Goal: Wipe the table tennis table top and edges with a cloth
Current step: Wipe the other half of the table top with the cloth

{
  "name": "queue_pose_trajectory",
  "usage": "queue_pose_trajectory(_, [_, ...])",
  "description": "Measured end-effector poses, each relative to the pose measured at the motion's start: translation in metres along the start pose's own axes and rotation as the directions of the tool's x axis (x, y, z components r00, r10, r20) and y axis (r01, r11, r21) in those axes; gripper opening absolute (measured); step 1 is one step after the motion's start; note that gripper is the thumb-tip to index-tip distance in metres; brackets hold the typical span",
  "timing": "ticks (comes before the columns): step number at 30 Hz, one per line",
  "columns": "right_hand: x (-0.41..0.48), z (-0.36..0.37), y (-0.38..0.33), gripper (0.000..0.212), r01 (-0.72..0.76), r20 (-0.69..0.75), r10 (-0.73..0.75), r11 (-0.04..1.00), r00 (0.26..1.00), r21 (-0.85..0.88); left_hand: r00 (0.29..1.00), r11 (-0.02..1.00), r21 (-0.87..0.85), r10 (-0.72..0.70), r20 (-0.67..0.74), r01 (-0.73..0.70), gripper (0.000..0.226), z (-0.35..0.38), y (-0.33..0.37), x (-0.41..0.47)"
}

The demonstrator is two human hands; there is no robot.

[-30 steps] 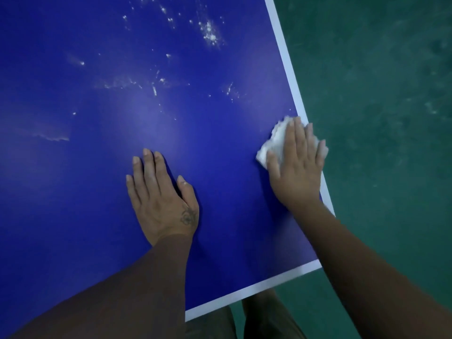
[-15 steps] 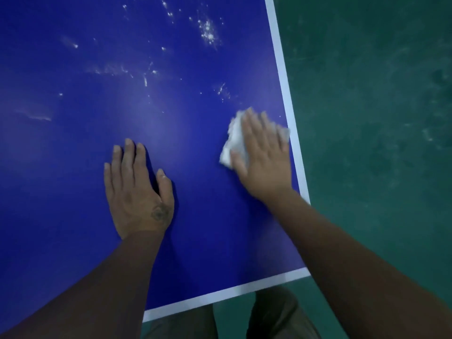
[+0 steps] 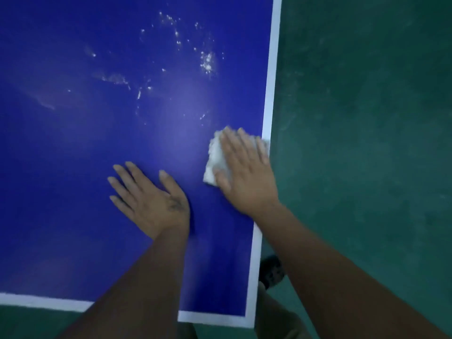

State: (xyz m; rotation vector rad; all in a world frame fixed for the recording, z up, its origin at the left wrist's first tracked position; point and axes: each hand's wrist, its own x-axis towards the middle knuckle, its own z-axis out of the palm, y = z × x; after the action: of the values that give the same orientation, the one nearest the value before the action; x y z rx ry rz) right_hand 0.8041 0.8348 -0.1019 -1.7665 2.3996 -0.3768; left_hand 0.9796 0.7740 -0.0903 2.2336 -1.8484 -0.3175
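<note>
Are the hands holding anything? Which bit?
Right hand presses the white cloth flat from above, straight fingers across its top. Left hand lies on the blue table, holding nothing.

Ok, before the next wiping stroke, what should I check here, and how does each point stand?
1. The cloth lies flat under the right hand, fingers straight: ok.
2. The left hand rests flat on the table top, apart from the cloth: ok.
3. The cloth reaches the white edge line: ok.
4. The white specks beyond the cloth are wiped: not ok.
5. Underside of the cloth clean: cannot tell.
</note>
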Motion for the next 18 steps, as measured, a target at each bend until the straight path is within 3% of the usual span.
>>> queue_pose_trajectory(2, [0.042,-0.007,0.029,0.07,-0.085,0.038,0.087,0.995,0.995,-0.046,1.0,0.997,0.072,0.026,-0.002,-0.026,0.074,0.014,0.007,-0.007])
queue_pose_trajectory(4, [0.057,-0.008,0.043,0.071,-0.058,0.056,0.061,0.997,0.997,-0.056,0.998,0.994,0.103,0.041,-0.039,-0.036,0.074,0.022,0.002,-0.005])
queue_pose_trajectory(7, [0.017,-0.005,0.035,0.066,0.172,0.041,-0.171,0.985,0.984,-0.026,0.997,0.993,0.113,0.041,-0.069,-0.033,0.071,0.023,0.0,-0.006])
queue_pose_trajectory(11, [-0.031,-0.003,0.029,0.068,0.535,0.144,-0.54,0.842,0.829,0.074,0.997,0.994,0.11,0.022,-0.07,-0.015,0.068,0.024,0.003,-0.003])
queue_pose_trajectory(14, [0.029,-0.004,0.039,0.066,0.645,0.159,-0.645,0.762,0.748,0.06,0.998,0.992,0.126,0.003,-0.067,0.006,0.066,0.027,0.001,-0.004])
queue_pose_trajectory(16, [0.089,-0.005,0.046,0.064,0.603,0.131,-0.596,0.798,0.792,-0.011,0.998,0.992,0.127,0.007,-0.06,0.0,0.065,0.027,0.001,-0.005])
queue_pose_trajectory(18, [0.145,-0.012,0.051,0.068,0.452,0.179,-0.434,0.889,0.883,-0.07,0.998,0.992,0.126,0.007,-0.056,0.0,0.065,0.025,0.002,-0.005])
